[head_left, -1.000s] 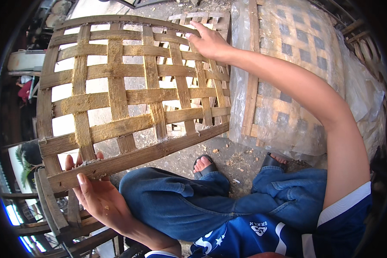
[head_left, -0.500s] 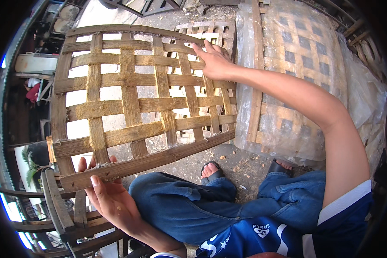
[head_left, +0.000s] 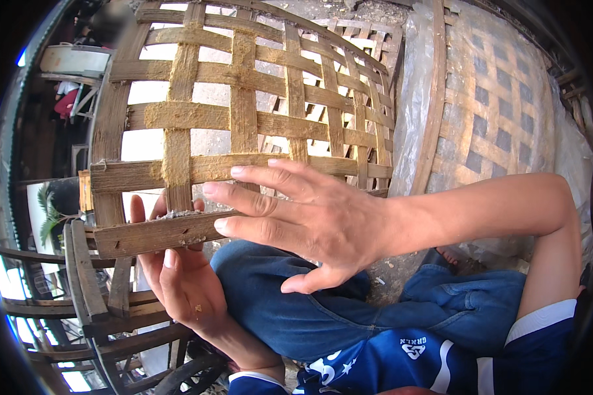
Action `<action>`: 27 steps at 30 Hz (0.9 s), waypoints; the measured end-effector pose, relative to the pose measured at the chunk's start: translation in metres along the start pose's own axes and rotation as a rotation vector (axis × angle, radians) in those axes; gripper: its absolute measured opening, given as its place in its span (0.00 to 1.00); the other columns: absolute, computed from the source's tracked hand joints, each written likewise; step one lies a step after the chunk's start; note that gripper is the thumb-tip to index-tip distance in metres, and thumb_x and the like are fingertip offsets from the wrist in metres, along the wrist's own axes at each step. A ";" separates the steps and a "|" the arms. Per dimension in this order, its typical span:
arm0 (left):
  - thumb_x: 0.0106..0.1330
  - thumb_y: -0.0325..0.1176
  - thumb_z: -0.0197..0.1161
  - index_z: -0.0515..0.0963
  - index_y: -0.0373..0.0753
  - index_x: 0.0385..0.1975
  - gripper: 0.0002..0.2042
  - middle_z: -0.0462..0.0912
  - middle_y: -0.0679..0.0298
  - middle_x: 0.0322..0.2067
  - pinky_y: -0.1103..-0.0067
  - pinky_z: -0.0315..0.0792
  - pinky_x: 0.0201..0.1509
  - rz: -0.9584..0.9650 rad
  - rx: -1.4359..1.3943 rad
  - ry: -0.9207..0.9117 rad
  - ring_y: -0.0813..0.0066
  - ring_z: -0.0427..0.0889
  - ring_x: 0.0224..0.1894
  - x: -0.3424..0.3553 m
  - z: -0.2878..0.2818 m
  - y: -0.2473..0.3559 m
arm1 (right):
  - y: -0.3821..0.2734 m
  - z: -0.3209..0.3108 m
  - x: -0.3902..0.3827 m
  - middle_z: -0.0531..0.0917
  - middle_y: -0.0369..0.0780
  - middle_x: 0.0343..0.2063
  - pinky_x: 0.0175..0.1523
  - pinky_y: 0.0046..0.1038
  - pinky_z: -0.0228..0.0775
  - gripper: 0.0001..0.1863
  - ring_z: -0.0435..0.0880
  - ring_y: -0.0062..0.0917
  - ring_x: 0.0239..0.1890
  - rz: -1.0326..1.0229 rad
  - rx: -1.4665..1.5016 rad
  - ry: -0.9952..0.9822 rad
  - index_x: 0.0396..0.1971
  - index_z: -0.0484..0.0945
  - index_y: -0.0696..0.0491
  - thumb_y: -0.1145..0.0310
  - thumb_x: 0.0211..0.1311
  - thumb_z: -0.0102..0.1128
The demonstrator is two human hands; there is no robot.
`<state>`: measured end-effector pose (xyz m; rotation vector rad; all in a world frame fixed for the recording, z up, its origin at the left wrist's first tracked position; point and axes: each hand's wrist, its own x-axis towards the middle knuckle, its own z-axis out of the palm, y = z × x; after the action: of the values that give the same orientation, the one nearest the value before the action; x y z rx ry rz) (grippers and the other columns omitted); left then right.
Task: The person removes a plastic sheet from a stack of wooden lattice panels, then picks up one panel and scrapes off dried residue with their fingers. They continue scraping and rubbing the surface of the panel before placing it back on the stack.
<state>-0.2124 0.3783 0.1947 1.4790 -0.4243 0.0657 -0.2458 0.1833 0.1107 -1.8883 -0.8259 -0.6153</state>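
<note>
A woven bamboo lattice rack (head_left: 244,117) stands tilted in front of me, its slats caked with yellowish residue. My left hand (head_left: 190,289) grips the lower rail near its left end, thumb in front and fingers behind. Across the nearer part of that rail spreads my right hand (head_left: 329,220), palm down, with fingers stretched out and apart. It holds nothing, and whether its fingertips touch the slats I cannot tell. Grey-white fluff clings to the upper edge of the lower rail. The rail's middle is hidden behind my right hand.
To the right lies a lattice rack under clear plastic sheeting (head_left: 487,118). Another lattice rack (head_left: 382,49) rests behind the one in hand. A wooden slatted frame (head_left: 105,316) stands at lower left. My jeans-covered knees (head_left: 270,296) are just below the rack.
My right hand has left the rack's far right edge and come down to the lower rail, fingers spreading. The rack has shifted upward and to the right in view, with my left hand still gripping it.
</note>
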 end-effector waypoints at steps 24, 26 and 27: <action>0.64 0.39 0.56 0.60 0.31 0.67 0.32 0.68 0.41 0.61 0.62 0.71 0.62 0.021 -0.037 -0.150 0.48 0.74 0.60 0.000 0.009 0.004 | 0.028 -0.117 0.097 0.69 0.52 0.54 0.62 0.41 0.63 0.39 0.71 0.41 0.58 -0.517 0.093 0.457 0.60 0.58 0.59 0.70 0.44 0.60; 0.64 0.38 0.56 0.61 0.30 0.67 0.31 0.68 0.41 0.61 0.62 0.72 0.61 0.014 -0.020 -0.141 0.48 0.74 0.60 -0.001 0.008 0.001 | 0.026 -0.127 0.102 0.69 0.49 0.54 0.61 0.39 0.66 0.40 0.72 0.36 0.57 -0.451 0.240 0.424 0.62 0.55 0.62 0.76 0.42 0.54; 0.64 0.38 0.56 0.61 0.30 0.66 0.31 0.68 0.41 0.61 0.63 0.72 0.61 0.010 -0.011 -0.136 0.49 0.75 0.60 -0.001 0.008 0.001 | 0.027 -0.131 0.104 0.69 0.48 0.53 0.61 0.37 0.67 0.41 0.72 0.33 0.56 -0.412 0.324 0.405 0.64 0.54 0.64 0.78 0.42 0.51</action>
<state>-0.2159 0.3711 0.1958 1.4756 -0.5409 -0.0292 -0.1671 0.0855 0.2245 -1.2498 -0.9809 -1.0110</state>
